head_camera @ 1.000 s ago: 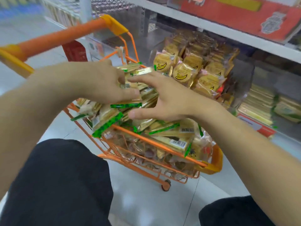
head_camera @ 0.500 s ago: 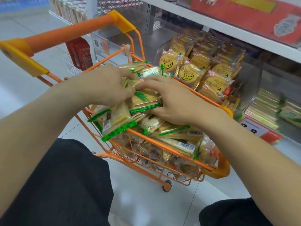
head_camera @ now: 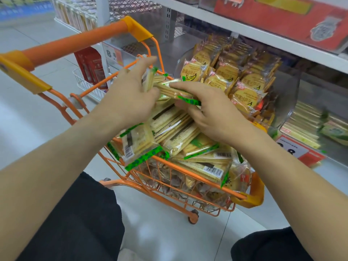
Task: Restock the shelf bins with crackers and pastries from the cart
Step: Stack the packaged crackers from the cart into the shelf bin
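Note:
A small orange cart [head_camera: 190, 173] stands in front of me, heaped with green-edged cracker packs [head_camera: 175, 134] over darker pastry packs lower in the basket. My left hand [head_camera: 130, 95] and my right hand [head_camera: 212, 108] meet above the heap. Together they grip a bunch of cracker packs [head_camera: 169, 89], the left curled round one end, the right pinching the other end from above and below. To the right, a clear shelf bin [head_camera: 290, 102] holds banana biscuit packs [head_camera: 243, 81]. A second bin [head_camera: 308, 132] further right holds pale green-edged crackers.
The cart's orange push bar [head_camera: 75, 44] crosses the upper left. A white shelf board [head_camera: 244, 29] with red boxes [head_camera: 282, 17] on it hangs over the bins. Red price tags [head_camera: 299, 151] line the shelf edge. Grey floor lies left of the cart; my dark-clothed knees frame the bottom.
Both hands have lifted from the heap, raising a bunch of cracker packs off it. The view has moved closer to the cart and shelf.

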